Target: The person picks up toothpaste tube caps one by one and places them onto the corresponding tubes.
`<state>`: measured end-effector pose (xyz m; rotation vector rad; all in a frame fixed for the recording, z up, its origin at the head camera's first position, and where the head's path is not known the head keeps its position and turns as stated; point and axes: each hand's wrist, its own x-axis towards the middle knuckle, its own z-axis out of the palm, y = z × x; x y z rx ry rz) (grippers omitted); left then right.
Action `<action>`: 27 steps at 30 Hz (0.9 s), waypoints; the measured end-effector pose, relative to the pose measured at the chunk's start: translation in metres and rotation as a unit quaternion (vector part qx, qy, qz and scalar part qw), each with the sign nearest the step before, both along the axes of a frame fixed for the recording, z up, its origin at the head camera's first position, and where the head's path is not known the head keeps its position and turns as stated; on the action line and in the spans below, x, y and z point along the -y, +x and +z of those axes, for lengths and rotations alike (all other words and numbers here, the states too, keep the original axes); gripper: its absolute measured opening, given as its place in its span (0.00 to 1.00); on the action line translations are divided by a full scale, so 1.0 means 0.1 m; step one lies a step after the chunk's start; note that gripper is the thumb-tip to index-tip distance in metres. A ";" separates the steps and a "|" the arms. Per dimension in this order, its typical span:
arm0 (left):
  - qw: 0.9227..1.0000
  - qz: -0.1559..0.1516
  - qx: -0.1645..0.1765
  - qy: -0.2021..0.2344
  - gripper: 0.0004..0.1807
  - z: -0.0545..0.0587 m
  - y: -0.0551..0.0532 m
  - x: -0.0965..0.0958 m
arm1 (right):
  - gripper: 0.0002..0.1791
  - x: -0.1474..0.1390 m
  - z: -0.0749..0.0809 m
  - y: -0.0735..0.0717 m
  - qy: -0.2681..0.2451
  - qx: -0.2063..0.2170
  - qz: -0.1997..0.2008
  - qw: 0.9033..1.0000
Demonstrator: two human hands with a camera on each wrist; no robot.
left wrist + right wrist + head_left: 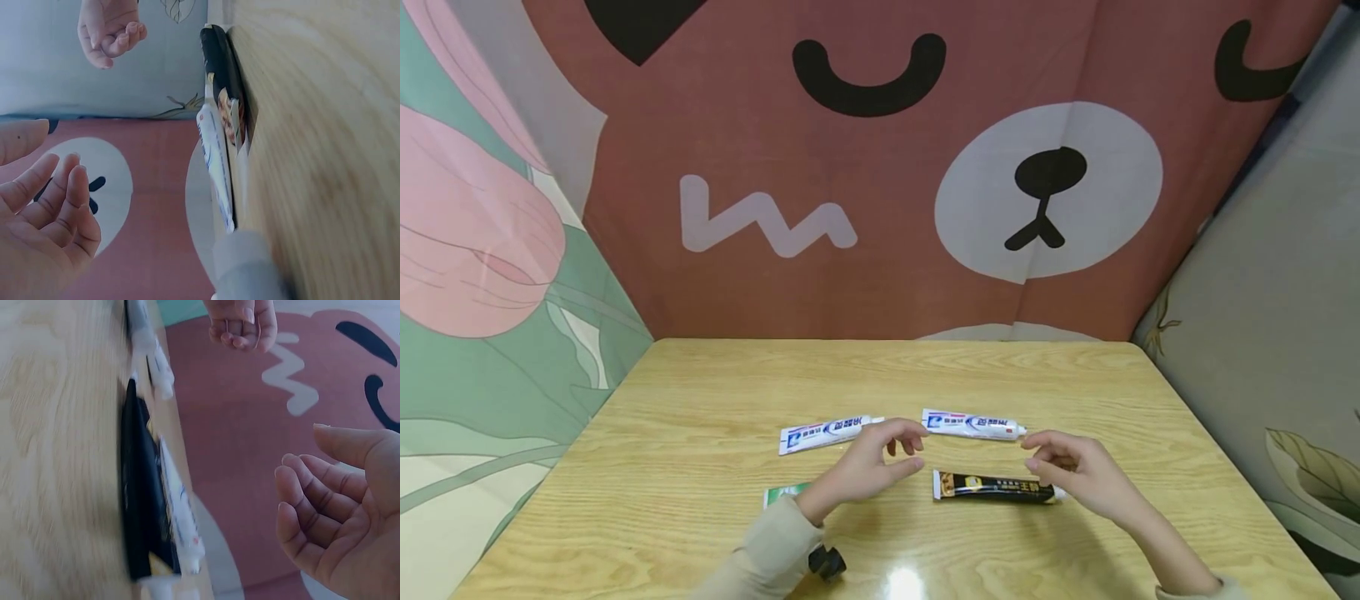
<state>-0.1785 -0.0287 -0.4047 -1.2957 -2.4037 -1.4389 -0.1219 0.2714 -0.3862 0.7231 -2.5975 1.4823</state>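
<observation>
My left hand [868, 464] is held above the table between the left white toothpaste tube [822, 434] and a green-and-white tube [784, 493], most of which the forearm and sleeve hide. Its fingers are loosely bent and hold nothing. To the right, my right hand [1086, 477] hovers by the capped end of a black toothpaste tube [992, 487], fingers relaxed with nothing in them. A second white toothpaste tube [972, 424] lies behind the black one, its cap pointing right. In the right wrist view the black tube [147, 481] overlaps that white tube [180, 506].
The tubes lie on a light wood-grain table [700, 392]. A brown cloth with a bear face [880, 208] hangs behind it, with patterned cloths [482, 250] at both sides. A small black device [827, 563] shows at the left sleeve.
</observation>
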 end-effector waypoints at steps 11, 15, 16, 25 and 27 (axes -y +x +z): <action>0.999 -0.014 0.034 -0.036 0.16 -0.06 -0.03 -0.25 | 0.13 -0.30 -0.13 -0.01 0.020 0.033 -0.051 0.998; 0.998 -0.014 0.045 -0.044 0.17 -0.09 -0.07 -0.36 | 0.15 -0.42 -0.15 -0.03 0.033 0.045 -0.077 0.995; 0.998 -0.012 0.049 -0.047 0.17 -0.11 -0.08 -0.38 | 0.16 -0.45 -0.16 -0.03 0.034 0.053 -0.085 0.994; 0.996 -0.010 0.063 -0.061 0.22 -0.21 -0.16 -0.60 | 0.26 -0.70 -0.24 -0.05 0.023 0.135 -0.115 0.984; 0.996 -0.011 0.056 -0.065 0.22 -0.24 -0.18 -0.64 | 0.27 -0.73 -0.25 -0.05 0.031 0.140 -0.122 0.982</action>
